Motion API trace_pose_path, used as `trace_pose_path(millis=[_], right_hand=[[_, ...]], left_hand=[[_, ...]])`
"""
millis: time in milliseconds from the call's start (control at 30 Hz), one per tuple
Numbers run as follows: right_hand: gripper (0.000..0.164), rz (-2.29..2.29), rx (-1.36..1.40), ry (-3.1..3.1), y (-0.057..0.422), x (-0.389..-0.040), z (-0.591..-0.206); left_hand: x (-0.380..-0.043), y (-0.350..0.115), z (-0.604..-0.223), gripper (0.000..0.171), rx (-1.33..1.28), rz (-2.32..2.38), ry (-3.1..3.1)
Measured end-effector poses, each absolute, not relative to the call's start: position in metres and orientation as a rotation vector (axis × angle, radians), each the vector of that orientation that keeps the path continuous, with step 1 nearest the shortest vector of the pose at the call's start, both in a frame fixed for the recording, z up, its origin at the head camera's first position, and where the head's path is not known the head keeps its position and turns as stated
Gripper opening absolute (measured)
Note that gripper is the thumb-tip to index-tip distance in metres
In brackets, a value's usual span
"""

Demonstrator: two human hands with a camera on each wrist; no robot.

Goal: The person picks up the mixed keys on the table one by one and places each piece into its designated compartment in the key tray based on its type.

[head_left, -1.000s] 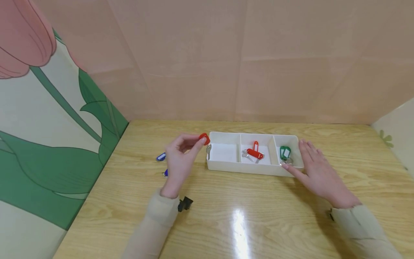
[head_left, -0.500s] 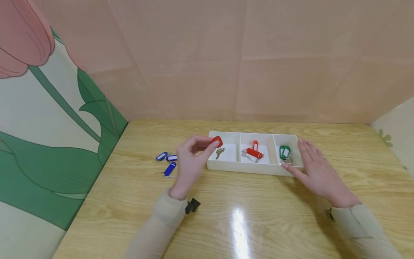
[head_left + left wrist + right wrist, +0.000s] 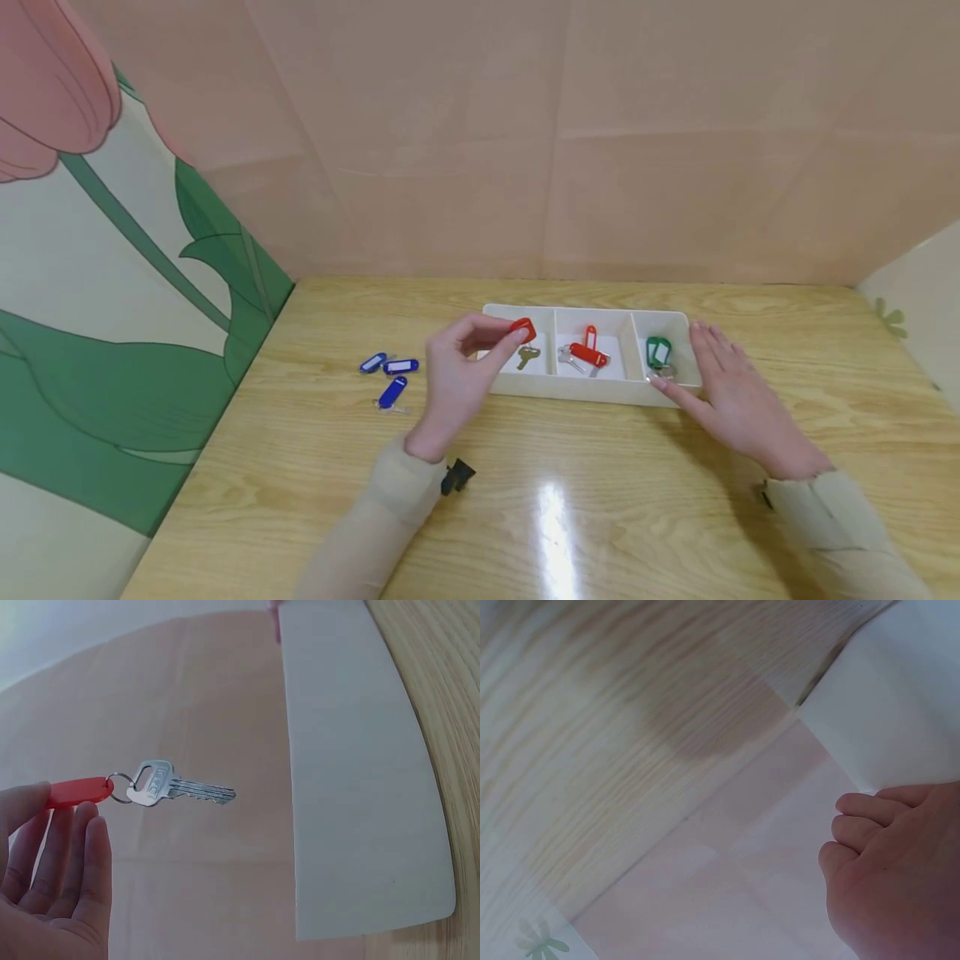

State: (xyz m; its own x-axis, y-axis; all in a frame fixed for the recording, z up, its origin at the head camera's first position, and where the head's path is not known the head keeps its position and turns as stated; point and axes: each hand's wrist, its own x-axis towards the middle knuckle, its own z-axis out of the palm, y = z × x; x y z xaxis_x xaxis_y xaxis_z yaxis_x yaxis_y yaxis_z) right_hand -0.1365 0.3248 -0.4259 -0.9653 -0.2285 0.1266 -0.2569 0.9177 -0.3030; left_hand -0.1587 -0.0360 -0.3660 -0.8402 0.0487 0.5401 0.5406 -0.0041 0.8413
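Between thumb and fingers, my left hand (image 3: 467, 375) pinches a red key tag (image 3: 78, 791) over the left compartment of a white divided tray (image 3: 570, 389). From the tag's ring hangs a metal key (image 3: 184, 785), seen whole in the left wrist view. My right hand (image 3: 738, 404) rests against the tray's right end, fingers straight along the outside and thumb at the front rim. Red key tags (image 3: 588, 355) with keys lie in the middle compartment. Green key tags (image 3: 658, 352) with keys lie in the right one.
Three blue key tags (image 3: 392, 392) lie on the wooden table (image 3: 300, 500) left of the tray. A pink-beige wall (image 3: 450, 167) stands behind the table. On the left is a panel with a tulip picture (image 3: 112, 392).
My left hand has moved right with the red key tag, from the tray's left end to over the left compartment, uncovering the blue key tags. The right hand stays at the tray.
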Motion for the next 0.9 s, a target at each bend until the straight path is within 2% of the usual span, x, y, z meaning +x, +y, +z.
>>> trace_pose_path(millis=[900], right_hand=[[0.101,0.495,0.371,-2.992,0.323,-0.135,-0.424]], left_hand=[[-0.178,-0.01,-0.362,0.014,-0.745,-1.914,-1.953]])
